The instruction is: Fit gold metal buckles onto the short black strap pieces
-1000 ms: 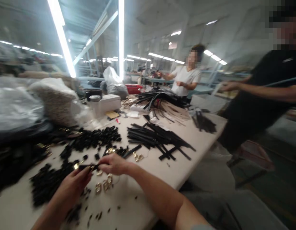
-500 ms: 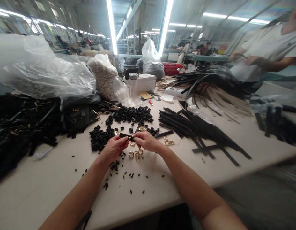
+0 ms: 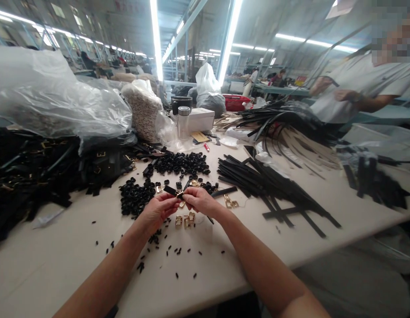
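Note:
My left hand (image 3: 157,210) and my right hand (image 3: 200,201) meet over the white table (image 3: 59,260), fingers pinched together. Between them they hold a short black strap (image 3: 171,191) with a small gold buckle (image 3: 180,194) at its near end. Just below the hands lie a few gold buckles (image 3: 185,220) on the table. Black loops (image 3: 136,197) are heaped right behind my left hand, with a second heap of loops (image 3: 182,162) further back. Small black bits (image 3: 165,247) are scattered in front of the hands.
A bundle of long black straps (image 3: 267,185) lies to the right. Black belts (image 3: 32,172) and clear plastic bags (image 3: 59,101) pile up at the left. A white box (image 3: 200,119) and a steel cup (image 3: 183,121) stand behind. A person in white (image 3: 364,88) works at the far right.
The view has swung from the right side of the room down onto the table. My hands stay pinched on the strap and buckle, which have shifted only slightly between them.

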Available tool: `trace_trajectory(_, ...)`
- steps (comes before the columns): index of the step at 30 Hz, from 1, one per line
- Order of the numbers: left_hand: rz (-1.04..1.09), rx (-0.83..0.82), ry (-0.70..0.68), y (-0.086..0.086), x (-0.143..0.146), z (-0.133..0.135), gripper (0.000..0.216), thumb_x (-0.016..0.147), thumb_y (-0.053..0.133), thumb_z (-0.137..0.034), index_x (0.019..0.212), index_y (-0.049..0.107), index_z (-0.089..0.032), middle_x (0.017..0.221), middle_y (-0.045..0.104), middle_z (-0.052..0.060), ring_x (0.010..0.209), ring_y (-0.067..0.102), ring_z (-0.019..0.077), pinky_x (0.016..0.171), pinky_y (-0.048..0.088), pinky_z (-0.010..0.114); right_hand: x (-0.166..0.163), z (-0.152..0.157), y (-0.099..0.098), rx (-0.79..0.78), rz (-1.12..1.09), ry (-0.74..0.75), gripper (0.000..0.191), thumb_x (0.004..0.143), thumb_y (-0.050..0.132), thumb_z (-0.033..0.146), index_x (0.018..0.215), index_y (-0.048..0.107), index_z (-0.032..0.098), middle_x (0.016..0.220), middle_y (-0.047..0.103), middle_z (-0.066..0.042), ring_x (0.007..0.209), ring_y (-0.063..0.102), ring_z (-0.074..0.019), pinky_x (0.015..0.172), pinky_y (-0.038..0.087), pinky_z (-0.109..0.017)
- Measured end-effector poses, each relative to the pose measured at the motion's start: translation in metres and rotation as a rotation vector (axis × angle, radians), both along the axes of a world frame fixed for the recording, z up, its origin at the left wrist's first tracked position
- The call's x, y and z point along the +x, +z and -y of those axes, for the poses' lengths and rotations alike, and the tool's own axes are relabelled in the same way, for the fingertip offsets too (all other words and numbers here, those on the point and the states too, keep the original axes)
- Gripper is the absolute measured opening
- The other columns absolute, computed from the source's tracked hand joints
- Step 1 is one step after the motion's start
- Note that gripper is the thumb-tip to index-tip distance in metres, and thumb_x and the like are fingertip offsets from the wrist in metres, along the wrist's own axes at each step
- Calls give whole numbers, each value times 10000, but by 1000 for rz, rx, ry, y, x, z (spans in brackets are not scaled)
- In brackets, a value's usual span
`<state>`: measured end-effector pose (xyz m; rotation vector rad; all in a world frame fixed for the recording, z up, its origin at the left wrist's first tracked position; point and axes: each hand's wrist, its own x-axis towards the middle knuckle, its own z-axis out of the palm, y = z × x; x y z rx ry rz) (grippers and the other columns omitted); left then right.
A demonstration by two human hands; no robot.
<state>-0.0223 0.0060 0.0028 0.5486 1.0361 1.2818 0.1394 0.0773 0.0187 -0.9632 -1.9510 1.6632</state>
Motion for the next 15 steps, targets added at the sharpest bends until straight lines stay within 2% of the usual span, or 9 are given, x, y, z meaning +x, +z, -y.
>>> trace_trajectory(4,2,-15,5,-2,-2,0,170,727,754,-134,870,669,-100,823,719,94,651,668,115,597,553,171,2,0,1,34,38,-1,164,851,503,225,730,574,141,517,515,59,399,364,-31,407,278,-164)
trace_trajectory(9,5,-104,96,2,0,-2,111,787,705,-198,794,636,-110,769,703,99,612,654,123,570,543,194,2,0,3,118,90,-3,172,854,509,223,730,595,140,538,542,43,416,385,-34,427,300,-157)
trace_trajectory(12,-69,-153,146,2,0,1,260,664,813,-236,835,655,-122,773,691,66,637,649,128,581,535,197,2,7,3,188,135,-34,164,845,521,212,756,637,139,556,559,31,453,439,-48,449,333,-152)
trace_trajectory(15,-228,-180,147,-10,-6,0,524,458,901,-378,869,690,-129,801,685,55,681,645,153,560,516,196,2,10,-4,294,188,-54,163,832,536,222,842,690,167,594,581,33,508,505,-61,480,360,-145)
